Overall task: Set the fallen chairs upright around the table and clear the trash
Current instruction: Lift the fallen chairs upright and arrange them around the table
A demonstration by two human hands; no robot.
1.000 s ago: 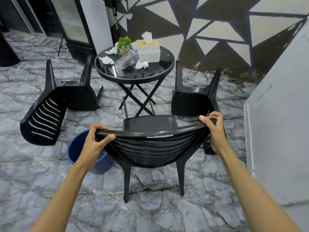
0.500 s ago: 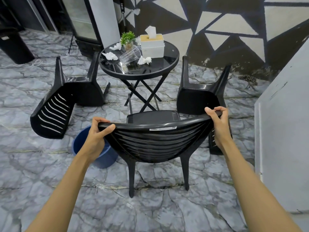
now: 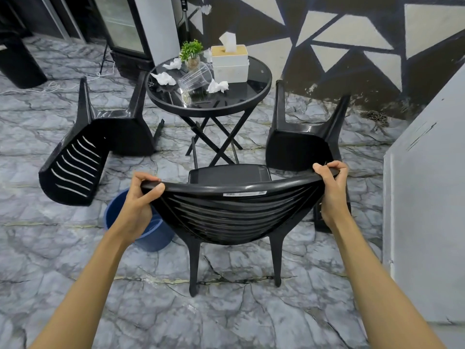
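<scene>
A person stands behind a black plastic chair [image 3: 226,212] that is upright on the marbled floor [image 3: 151,311], its seat facing a round black glass-topped desk [image 3: 208,112]. The left grip [image 3: 141,197] is clamped on the left end of the chair's curved top rail, thumb on the near side and fingers curled over the far side. The right grip [image 3: 332,190] is clamped on the right end of the same rail in the same way. Both arms reach forward, nearly straight. A second black chair [image 3: 100,142] lies tipped over to the left of the desk, with its slatted back on the floor and its legs pointing up. A third chair [image 3: 297,147] lies tipped over to the right, also legs up. On the desk lie three crumpled tissues [image 3: 164,78], a clear plastic cup [image 3: 195,79] on its side, a white tissue box [image 3: 230,64] and a small potted plant [image 3: 191,52]. A blue bucket [image 3: 151,238] stands on the floor just beside the upright chair's left side, partly behind the left grip.
</scene>
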